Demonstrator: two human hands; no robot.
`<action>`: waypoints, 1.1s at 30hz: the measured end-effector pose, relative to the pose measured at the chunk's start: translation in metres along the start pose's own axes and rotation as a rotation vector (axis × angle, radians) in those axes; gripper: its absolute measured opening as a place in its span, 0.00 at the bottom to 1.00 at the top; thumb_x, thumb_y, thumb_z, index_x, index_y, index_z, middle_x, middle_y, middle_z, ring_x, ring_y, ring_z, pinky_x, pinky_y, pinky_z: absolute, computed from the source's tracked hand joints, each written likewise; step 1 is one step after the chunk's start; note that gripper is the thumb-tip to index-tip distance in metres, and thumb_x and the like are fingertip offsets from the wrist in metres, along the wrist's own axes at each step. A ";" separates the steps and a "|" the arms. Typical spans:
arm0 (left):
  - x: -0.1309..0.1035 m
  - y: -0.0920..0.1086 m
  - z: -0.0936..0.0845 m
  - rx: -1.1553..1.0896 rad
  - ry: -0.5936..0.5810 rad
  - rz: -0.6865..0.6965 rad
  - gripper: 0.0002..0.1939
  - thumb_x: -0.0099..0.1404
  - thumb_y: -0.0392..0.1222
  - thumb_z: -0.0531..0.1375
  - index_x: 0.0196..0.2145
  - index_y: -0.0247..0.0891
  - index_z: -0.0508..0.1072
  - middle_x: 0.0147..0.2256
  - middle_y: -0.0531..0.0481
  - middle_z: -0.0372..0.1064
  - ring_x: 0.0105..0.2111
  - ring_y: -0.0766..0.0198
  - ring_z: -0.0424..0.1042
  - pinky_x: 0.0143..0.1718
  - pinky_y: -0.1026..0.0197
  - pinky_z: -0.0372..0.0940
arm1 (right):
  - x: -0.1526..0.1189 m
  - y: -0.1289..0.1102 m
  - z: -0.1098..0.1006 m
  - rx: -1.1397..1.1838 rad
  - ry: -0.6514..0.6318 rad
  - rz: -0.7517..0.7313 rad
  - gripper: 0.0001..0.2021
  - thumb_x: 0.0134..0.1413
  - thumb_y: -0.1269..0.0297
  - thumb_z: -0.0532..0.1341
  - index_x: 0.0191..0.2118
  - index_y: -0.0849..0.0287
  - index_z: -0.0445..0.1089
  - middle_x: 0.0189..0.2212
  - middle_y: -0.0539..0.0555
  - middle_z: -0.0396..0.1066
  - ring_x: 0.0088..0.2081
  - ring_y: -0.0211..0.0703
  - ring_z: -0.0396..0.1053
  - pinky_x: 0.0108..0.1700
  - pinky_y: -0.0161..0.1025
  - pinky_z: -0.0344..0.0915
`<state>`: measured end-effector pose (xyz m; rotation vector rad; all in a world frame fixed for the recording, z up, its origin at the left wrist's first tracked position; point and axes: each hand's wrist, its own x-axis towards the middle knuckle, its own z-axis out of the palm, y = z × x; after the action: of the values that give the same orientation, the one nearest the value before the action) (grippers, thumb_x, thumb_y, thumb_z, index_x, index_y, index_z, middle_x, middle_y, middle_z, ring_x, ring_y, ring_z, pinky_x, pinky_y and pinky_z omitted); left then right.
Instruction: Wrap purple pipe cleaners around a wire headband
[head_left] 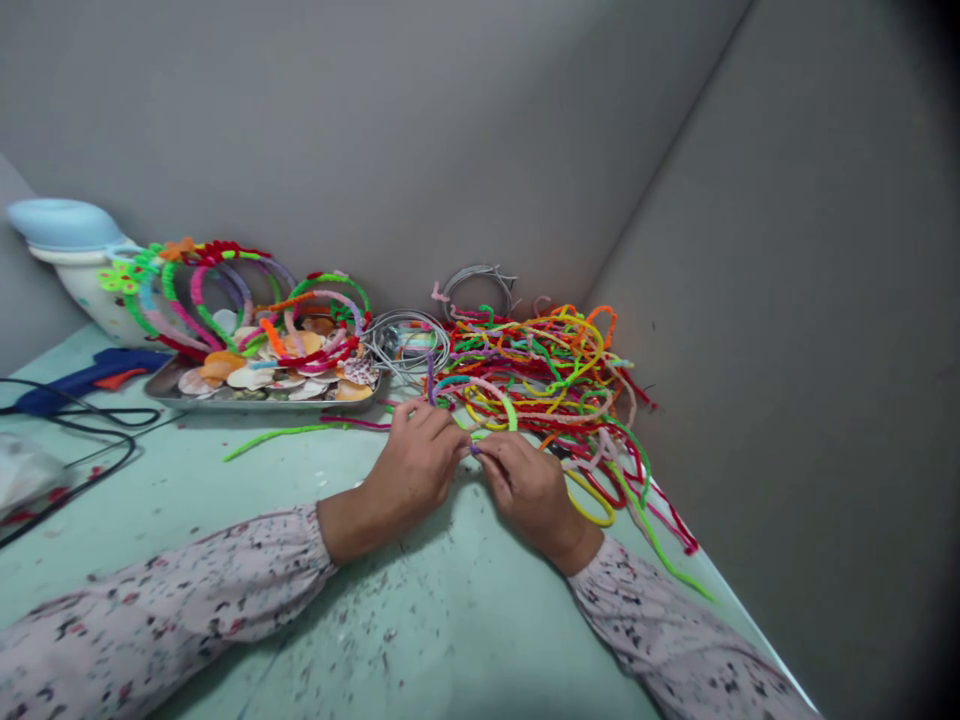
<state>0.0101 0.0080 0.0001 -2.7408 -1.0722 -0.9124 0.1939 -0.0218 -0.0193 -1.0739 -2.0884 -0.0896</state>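
Above the table, my left hand [416, 455] and my right hand [532, 490] come together with fingertips pinched. Between them they hold a pipe-cleaner ring [489, 391] in blue, pink and green sections. A bit of purple pipe cleaner [474, 450] shows where the fingertips meet. Another purple end sticks up behind my left fingers. The lower part of the ring is hidden by my hands. Right behind the hands lies a heap of loose pipe cleaners [540, 350] in many colours.
On the left, a metal tray [262, 404] holds shells and finished pipe-cleaner rings [198, 290]. A blue glue gun [82, 380] with a black cable [112, 430] lies beside it. Coiled grey wire [409, 335] sits behind. A white container with a blue lid [64, 220] stands at far left.
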 end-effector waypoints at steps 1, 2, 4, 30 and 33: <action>0.000 0.000 0.000 0.000 -0.005 0.002 0.10 0.69 0.37 0.50 0.35 0.36 0.71 0.33 0.46 0.68 0.37 0.57 0.63 0.47 0.49 0.53 | 0.000 0.000 0.000 0.005 0.001 -0.006 0.07 0.62 0.70 0.55 0.43 0.58 0.67 0.37 0.55 0.73 0.39 0.42 0.72 0.41 0.38 0.69; 0.001 0.000 0.000 -0.004 -0.007 0.006 0.10 0.69 0.37 0.50 0.34 0.36 0.71 0.33 0.46 0.68 0.37 0.57 0.64 0.47 0.48 0.53 | 0.000 0.000 0.000 0.009 0.000 -0.008 0.07 0.62 0.70 0.55 0.43 0.58 0.67 0.37 0.55 0.73 0.39 0.42 0.72 0.41 0.39 0.69; 0.001 0.001 -0.002 -0.031 0.013 0.021 0.09 0.68 0.37 0.51 0.36 0.37 0.71 0.34 0.46 0.69 0.38 0.57 0.64 0.47 0.48 0.54 | 0.000 0.001 0.000 0.012 -0.001 0.005 0.07 0.61 0.70 0.55 0.43 0.58 0.68 0.37 0.55 0.73 0.40 0.43 0.72 0.41 0.39 0.70; -0.003 -0.001 -0.003 -0.838 0.090 -0.103 0.09 0.65 0.33 0.54 0.33 0.38 0.74 0.38 0.45 0.72 0.41 0.61 0.71 0.44 0.54 0.66 | 0.002 0.013 0.003 0.079 0.251 0.268 0.06 0.61 0.67 0.55 0.41 0.57 0.68 0.34 0.54 0.71 0.37 0.43 0.70 0.41 0.41 0.68; -0.004 -0.005 -0.005 -0.393 0.273 0.009 0.13 0.64 0.31 0.53 0.42 0.42 0.74 0.41 0.46 0.71 0.43 0.59 0.69 0.46 0.52 0.63 | 0.002 0.011 0.002 0.080 0.240 0.233 0.07 0.61 0.68 0.55 0.42 0.57 0.68 0.35 0.55 0.71 0.39 0.44 0.69 0.42 0.42 0.68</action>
<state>0.0020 0.0083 0.0015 -2.7826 -0.9118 -1.5918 0.2002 -0.0125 -0.0222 -1.1884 -1.7282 -0.0191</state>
